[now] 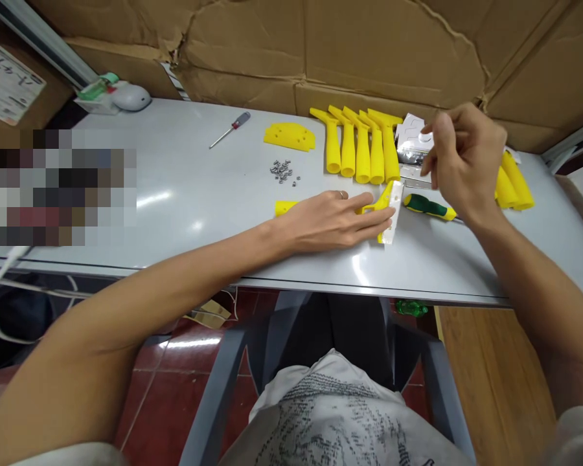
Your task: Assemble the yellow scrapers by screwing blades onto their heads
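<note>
My left hand (333,221) lies over a yellow scraper (386,202) on the table and holds it down, fingers stretched across its head. A pale flat strip with holes (393,213) sits along that head; the handle's end sticks out by my wrist. My right hand (466,158) is raised over the table to the right, fingers curled together. Anything in its pinch is hidden or too small to make out. Below it rests a green and yellow screwdriver (428,207), its shaft partly behind my wrist. Small screws (282,171) form a loose pile left of the handles.
Several yellow handles (362,152) stand in a row at the back, beside metal blades (412,173). More yellow handles (515,184) lie at right. A yellow plate (289,136), a small screwdriver (230,129) and a grey mouse-shaped device (132,97) lie further left. Cardboard (252,52) lines the back.
</note>
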The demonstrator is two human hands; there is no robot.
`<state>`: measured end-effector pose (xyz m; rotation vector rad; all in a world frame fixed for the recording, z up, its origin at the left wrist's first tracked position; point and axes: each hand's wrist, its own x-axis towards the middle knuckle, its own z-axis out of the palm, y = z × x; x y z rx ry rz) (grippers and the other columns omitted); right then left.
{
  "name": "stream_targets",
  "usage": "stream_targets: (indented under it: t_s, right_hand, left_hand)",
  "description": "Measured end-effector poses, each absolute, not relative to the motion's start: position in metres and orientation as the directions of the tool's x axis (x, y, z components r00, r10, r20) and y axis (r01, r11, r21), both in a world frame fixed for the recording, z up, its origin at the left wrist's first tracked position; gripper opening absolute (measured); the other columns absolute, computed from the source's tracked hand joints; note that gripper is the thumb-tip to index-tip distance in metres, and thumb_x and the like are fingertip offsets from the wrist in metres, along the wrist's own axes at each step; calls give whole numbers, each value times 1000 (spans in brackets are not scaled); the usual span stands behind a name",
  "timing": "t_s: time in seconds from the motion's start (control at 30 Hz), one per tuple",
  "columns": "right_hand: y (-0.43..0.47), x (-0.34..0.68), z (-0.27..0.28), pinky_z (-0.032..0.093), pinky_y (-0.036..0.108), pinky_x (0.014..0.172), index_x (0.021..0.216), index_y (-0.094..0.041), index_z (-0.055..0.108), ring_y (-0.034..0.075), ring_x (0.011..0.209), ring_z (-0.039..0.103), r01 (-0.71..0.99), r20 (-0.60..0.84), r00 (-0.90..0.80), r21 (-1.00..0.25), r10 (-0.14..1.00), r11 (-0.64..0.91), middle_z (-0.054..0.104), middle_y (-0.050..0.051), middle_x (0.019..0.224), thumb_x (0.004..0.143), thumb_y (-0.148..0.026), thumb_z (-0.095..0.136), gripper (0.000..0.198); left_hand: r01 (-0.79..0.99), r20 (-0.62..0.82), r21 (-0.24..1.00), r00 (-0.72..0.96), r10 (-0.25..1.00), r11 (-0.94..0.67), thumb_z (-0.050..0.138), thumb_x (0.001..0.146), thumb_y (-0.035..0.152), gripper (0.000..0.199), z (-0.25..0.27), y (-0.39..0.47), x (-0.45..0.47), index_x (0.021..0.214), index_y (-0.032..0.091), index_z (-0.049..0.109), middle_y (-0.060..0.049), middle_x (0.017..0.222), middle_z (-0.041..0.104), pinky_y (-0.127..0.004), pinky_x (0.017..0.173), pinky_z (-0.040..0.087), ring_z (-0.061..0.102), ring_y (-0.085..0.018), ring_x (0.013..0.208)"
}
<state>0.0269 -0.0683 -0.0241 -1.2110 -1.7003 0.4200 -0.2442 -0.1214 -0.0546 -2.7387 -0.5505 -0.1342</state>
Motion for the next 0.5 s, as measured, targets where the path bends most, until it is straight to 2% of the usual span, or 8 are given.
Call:
stream_targets:
  t_s: [0.1, 0.17, 0.2, 0.23, 0.3, 0.4, 0.43, 0.5]
  right_hand:
    - [-39, -11, 3, 38, 34, 70, 83, -27, 58, 15, 70, 54, 678, 507, -228, -531, 831, 509, 62, 0, 75, 123, -23, 72, 43]
    - [-21, -54, 17, 38, 32, 80, 81, -24, 55, 14, 75, 45, 736, 384, -474, -321, 792, 596, 57, 0, 81, 117, -11, 72, 42]
    - [-12, -76, 21, 40, 30, 86, 82, -22, 60, 13, 77, 41, 724, 337, -530, -297, 778, 623, 56, 0, 84, 112, -5, 74, 37]
    - [-5, -98, 22, 43, 27, 90, 83, -21, 65, 13, 80, 42, 719, 303, -556, -293, 775, 630, 57, 0, 85, 106, 1, 76, 34]
    - [9, -136, 18, 52, 26, 110, 96, -19, 79, 13, 102, 61, 705, 231, -602, -296, 764, 645, 67, 0, 97, 103, 3, 84, 24]
    - [24, -168, 0, 69, 46, 124, 127, -17, 85, 24, 135, 78, 700, 131, -608, -377, 783, 607, 82, 9, 141, 111, -22, 95, 20]
    - [27, -173, -7, 71, 49, 125, 126, -17, 83, 25, 139, 78, 692, 106, -597, -435, 795, 577, 81, 10, 145, 113, -21, 94, 18]
    - [31, -178, -19, 71, 44, 130, 104, -19, 75, 21, 141, 73, 645, 61, -564, -590, 823, 485, 78, 5, 123, 110, -3, 91, 24]
  left_hand:
    - [365, 157, -287, 930, 332, -886, 60, 118, -8, 66, -56, -123, -241, 170, 29, 78, -7, 186, 72, -39, 89, 71, 82, -29, 141]
    - [347, 165, -317, 937, 309, -883, 60, 120, -5, 61, -60, -123, -241, 169, 27, 78, -6, 185, 73, -38, 84, 68, 82, -28, 139]
    - [337, 170, -350, 940, 295, -874, 58, 123, -3, 57, -62, -123, -241, 168, 25, 79, -6, 185, 73, -38, 81, 67, 82, -27, 137]
    - [330, 177, -387, 943, 282, -861, 56, 125, -2, 54, -64, -122, -242, 167, 23, 79, -6, 186, 72, -38, 79, 65, 82, -26, 135]
    - [325, 194, -441, 945, 264, -837, 54, 128, 1, 49, -67, -119, -244, 165, 20, 81, -6, 185, 73, -40, 76, 63, 82, -24, 131]
    - [324, 218, -452, 943, 250, -831, 56, 128, 1, 48, -72, -113, -248, 164, 20, 81, -6, 177, 80, -42, 73, 61, 82, -24, 127]
    - [321, 227, -449, 944, 241, -834, 56, 127, 0, 50, -73, -111, -249, 165, 21, 81, -6, 174, 81, -42, 71, 59, 83, -24, 126]
    - [311, 250, -439, 943, 217, -843, 56, 124, -3, 53, -75, -108, -250, 165, 20, 81, -5, 171, 83, -41, 70, 57, 83, -24, 128]
